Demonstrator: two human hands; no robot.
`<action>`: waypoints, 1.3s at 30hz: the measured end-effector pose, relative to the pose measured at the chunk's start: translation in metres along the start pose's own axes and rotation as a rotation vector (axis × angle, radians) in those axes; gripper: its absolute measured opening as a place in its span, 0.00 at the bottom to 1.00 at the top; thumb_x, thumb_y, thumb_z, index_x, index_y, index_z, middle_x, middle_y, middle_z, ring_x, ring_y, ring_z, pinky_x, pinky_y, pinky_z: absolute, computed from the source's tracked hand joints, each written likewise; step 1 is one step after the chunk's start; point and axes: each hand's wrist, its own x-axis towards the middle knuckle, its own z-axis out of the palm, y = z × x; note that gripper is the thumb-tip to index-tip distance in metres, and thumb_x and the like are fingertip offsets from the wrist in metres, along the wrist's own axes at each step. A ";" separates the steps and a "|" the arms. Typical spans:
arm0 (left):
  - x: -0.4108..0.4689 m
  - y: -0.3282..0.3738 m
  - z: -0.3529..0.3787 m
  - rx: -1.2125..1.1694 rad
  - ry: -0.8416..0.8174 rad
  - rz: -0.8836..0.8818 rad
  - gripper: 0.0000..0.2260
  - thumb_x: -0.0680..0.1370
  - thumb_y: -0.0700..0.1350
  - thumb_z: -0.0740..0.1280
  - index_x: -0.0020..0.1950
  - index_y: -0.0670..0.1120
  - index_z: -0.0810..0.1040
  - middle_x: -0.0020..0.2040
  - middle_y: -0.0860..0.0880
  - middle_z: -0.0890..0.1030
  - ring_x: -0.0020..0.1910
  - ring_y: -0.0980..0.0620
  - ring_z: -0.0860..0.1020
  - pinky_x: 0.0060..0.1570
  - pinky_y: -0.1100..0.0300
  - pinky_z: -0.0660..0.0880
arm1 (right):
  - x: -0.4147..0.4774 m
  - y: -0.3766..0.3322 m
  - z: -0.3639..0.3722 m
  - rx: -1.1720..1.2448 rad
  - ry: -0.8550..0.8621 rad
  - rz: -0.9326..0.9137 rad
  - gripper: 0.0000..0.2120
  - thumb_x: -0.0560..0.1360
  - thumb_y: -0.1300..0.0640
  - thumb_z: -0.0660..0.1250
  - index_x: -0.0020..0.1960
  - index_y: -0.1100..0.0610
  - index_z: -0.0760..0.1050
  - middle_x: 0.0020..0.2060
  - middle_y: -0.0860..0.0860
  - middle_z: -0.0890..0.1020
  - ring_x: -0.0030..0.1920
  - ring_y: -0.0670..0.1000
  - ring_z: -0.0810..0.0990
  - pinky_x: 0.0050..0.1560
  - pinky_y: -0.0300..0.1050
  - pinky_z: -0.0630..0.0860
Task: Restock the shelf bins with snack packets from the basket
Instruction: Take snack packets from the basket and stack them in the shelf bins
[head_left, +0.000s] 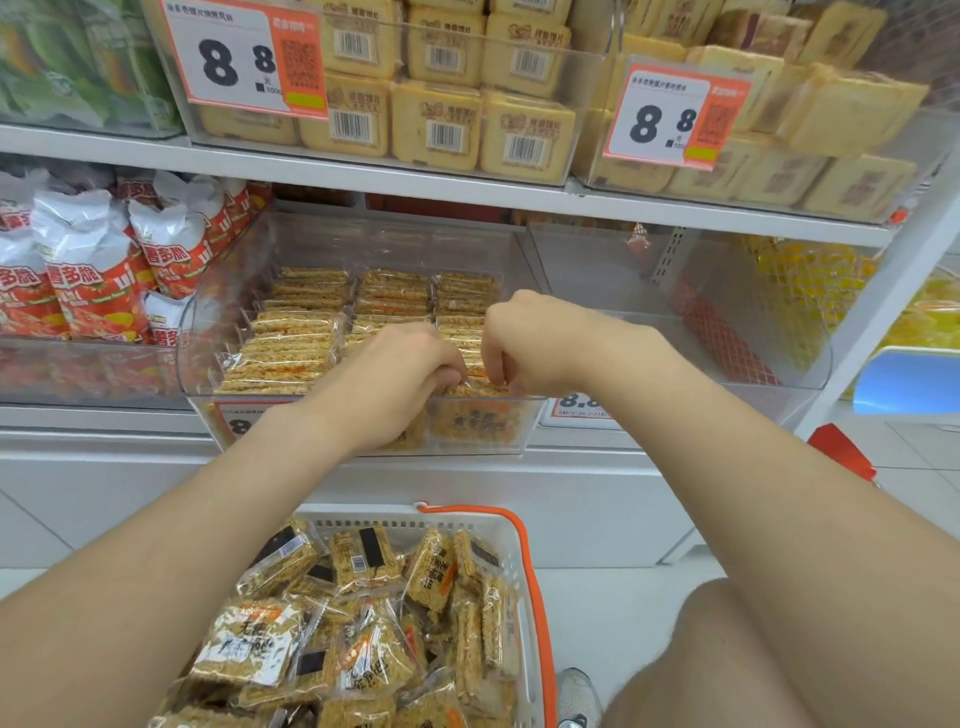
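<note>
Both hands reach into the clear bin (200, 332) at the middle of the shelf (130, 156). The left hand (410, 364) and the right hand (519, 340) are close together, their fingers curled, pinching the top edge of a snack packet (480, 388) at the front of the bin's right row. At 6 o'clock, the white basket (519, 566) holds many loose packets (249, 644).

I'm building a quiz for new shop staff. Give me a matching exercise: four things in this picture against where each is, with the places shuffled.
Things:
1 basket
2 red-and-white bags
3 barcoded yellow packs
4 right hand

Places:
A upper shelf
B floor
C front of the middle clear bin
D lower shelf, left of that bin

Pairs: 1-B, 2-D, 3-A, 4-C
</note>
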 end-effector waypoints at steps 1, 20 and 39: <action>0.000 0.001 0.002 0.010 -0.002 -0.011 0.09 0.85 0.46 0.66 0.59 0.51 0.86 0.52 0.51 0.81 0.54 0.47 0.80 0.56 0.47 0.78 | 0.000 -0.002 0.002 -0.012 0.004 -0.004 0.11 0.70 0.67 0.72 0.41 0.50 0.84 0.36 0.46 0.79 0.41 0.56 0.83 0.45 0.50 0.83; -0.017 0.006 -0.004 0.195 -0.112 -0.044 0.18 0.75 0.66 0.70 0.56 0.56 0.79 0.57 0.55 0.72 0.58 0.50 0.71 0.58 0.49 0.73 | -0.022 -0.021 0.019 -0.084 -0.038 -0.012 0.07 0.72 0.60 0.68 0.48 0.62 0.80 0.42 0.57 0.79 0.46 0.57 0.78 0.42 0.52 0.80; -0.026 -0.034 -0.007 0.316 -0.486 -0.374 0.43 0.80 0.70 0.57 0.86 0.56 0.37 0.86 0.44 0.42 0.84 0.32 0.45 0.79 0.28 0.52 | 0.017 -0.030 0.057 0.072 -0.200 0.127 0.43 0.83 0.36 0.60 0.86 0.52 0.41 0.83 0.64 0.45 0.82 0.69 0.44 0.82 0.66 0.51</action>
